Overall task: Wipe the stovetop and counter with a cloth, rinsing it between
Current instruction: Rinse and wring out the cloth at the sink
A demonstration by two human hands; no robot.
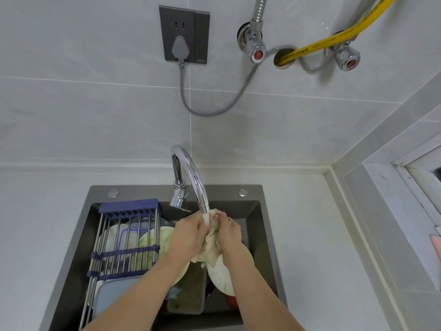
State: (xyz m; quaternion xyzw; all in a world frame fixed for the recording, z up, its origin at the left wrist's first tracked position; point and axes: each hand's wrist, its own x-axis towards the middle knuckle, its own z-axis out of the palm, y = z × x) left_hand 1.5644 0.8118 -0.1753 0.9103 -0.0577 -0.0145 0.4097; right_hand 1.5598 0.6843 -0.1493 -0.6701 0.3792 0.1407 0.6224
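A wet cream-coloured cloth [211, 247] is bunched between my two hands over the dark sink [267, 235]. My left hand [188, 235] grips its left side and my right hand [230, 235] grips its right side, fingers curled round it. Water runs from the chrome tap [191, 173] straight down onto the cloth between my hands. The white counter [317, 235] lies on both sides of the sink. No stovetop is in view.
A metal drying rack with blue bars [124, 247] spans the sink's left half, over plates and a lidded container. More plates and a tray lie in the basin under my arms. Wall socket [183, 34], valves and a yellow hose [334, 39] are above. A window frame stands at right.
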